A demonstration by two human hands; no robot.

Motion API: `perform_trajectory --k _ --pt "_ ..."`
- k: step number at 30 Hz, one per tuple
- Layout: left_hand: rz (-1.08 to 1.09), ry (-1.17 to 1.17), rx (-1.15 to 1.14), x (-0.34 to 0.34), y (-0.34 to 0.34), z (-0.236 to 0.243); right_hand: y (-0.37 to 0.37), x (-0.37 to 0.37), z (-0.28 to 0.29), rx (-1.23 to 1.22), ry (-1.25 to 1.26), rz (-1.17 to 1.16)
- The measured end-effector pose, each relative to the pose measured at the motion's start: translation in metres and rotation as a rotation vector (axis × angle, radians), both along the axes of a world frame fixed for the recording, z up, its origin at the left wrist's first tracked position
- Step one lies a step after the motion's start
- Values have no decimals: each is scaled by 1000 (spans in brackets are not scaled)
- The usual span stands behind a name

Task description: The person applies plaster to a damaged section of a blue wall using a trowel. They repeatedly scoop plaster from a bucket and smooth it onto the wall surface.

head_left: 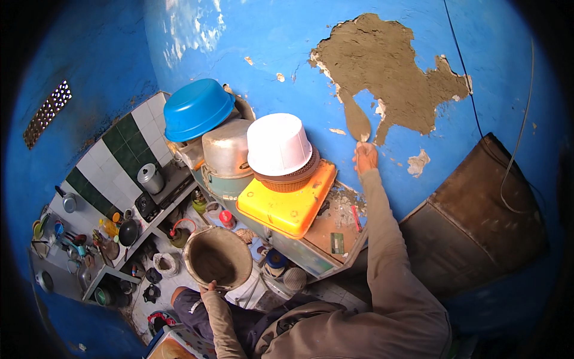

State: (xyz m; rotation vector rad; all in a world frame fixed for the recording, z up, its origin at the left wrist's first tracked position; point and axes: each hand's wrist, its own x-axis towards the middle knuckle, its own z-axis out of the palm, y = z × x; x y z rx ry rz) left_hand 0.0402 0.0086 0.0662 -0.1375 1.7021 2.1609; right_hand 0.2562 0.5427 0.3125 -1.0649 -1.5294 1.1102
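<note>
My right hand [366,158] is closed around the handle of a trowel [357,121], raised against the blue wall [263,36]. Its narrow blade is coated in grey-brown mortar and points up at the lower left edge of a large patch of wet-looking mortar [376,57]. Bare, chipped edges show around that patch. Low on the left, my left hand [209,288] grips the near rim of a mortar-stained bucket [196,254], tilted so its inside shows. Some mortar appears to lie in the bottom. The fingers under the rim are partly hidden.
A cabinet beside me bears a yellow container [281,206], a white tub [278,143], a metal pot [226,146] and a blue basin [197,107]. A brown panel [478,221] leans at right, with cables hanging near it. Kitchenware crowds the counter [170,185] at left.
</note>
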Motion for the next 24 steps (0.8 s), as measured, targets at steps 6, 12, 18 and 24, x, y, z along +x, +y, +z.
perform_trajectory --k 6,12,18,24 --pt "-20 31 129 14 3 26 -30 14 -17 -35 -12 -118" --pt "-42 89 145 9 3 9 3 3 -14 190 -52 -53" --pt "-17 42 149 9 5 7 12 -1 -11 95 -52 -73" --pt "-40 86 219 17 11 23 -15 -3 -32 150 -41 -157"
